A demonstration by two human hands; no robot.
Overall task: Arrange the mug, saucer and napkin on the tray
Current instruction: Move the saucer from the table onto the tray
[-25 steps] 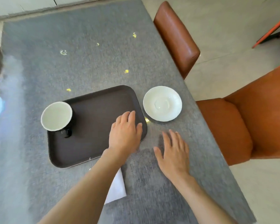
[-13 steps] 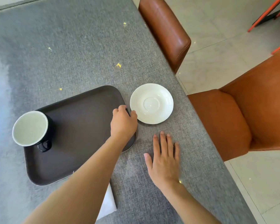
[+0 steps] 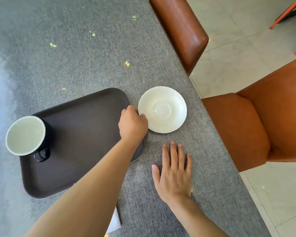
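A dark brown tray (image 3: 85, 117) lies on the grey table. A black mug (image 3: 28, 135) with a white inside stands upright at the tray's left edge, handle toward me. A white saucer (image 3: 164, 109) rests on the table just right of the tray. My left hand (image 3: 132, 124) reaches across the tray's right end, fingers curled at the saucer's left rim and touching it. My right hand (image 3: 174, 173) lies flat on the table below the saucer, fingers apart, holding nothing. A white napkin (image 3: 115, 221) peeks out beneath my left forearm, mostly hidden.
Two brown leather chairs (image 3: 181, 29) (image 3: 256, 124) stand along the table's right edge. Small yellow specks (image 3: 126, 63) dot the tablecloth beyond the tray. An orange chair leg (image 3: 287, 12) shows at the top right over the tiled floor.
My left hand moved right, from the tray's near-right corner to the saucer's left rim, and curled its fingers. My right hand stayed flat on the table. The view shifted.
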